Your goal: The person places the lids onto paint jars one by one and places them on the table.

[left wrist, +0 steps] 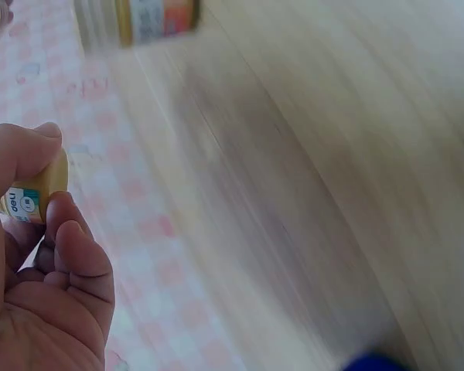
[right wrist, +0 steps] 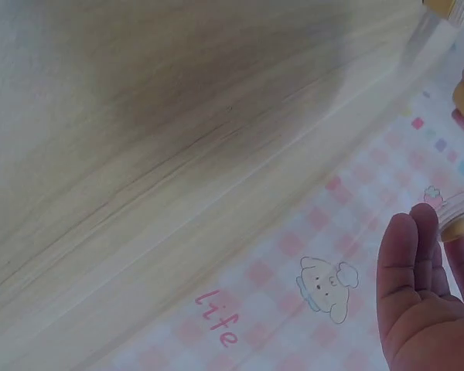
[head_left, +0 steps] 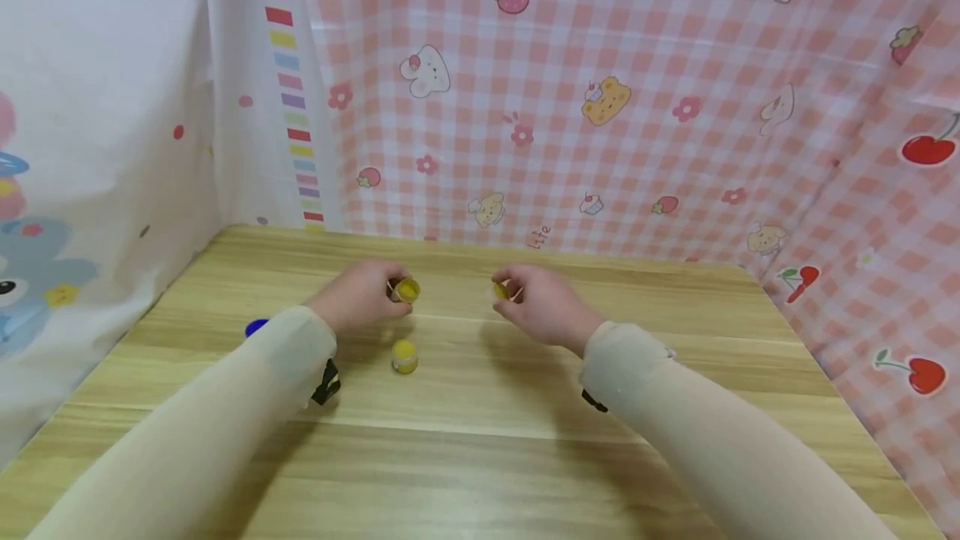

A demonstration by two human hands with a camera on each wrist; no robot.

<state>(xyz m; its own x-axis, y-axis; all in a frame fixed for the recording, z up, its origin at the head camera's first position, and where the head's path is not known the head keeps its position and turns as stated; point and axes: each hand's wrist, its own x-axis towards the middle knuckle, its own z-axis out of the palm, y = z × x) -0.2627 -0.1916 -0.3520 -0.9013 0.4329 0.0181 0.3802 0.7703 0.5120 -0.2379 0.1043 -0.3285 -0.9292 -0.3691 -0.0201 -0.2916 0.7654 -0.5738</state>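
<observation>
My left hand [head_left: 356, 294] grips a small yellow paint jar [head_left: 407, 290] between thumb and fingers, its round yellow end tilted towards the head camera. Part of a printed label [left wrist: 23, 202] shows on that jar in the left wrist view. Apart from it, on the right, my right hand [head_left: 543, 302] pinches a small clear lid [right wrist: 458, 209] with yellow in it. A second yellow paint jar [head_left: 405, 358] stands upright on the table, nearer to me than the left hand and touched by neither. Its label and clear top part show blurred in the left wrist view.
A blue round thing [head_left: 257, 327] lies on the wooden table [head_left: 480, 457] at the left, partly hidden by my left sleeve. Pink checked cloth [head_left: 555, 48] hangs behind the table and at its right; white printed cloth [head_left: 112, 48] hangs at the left.
</observation>
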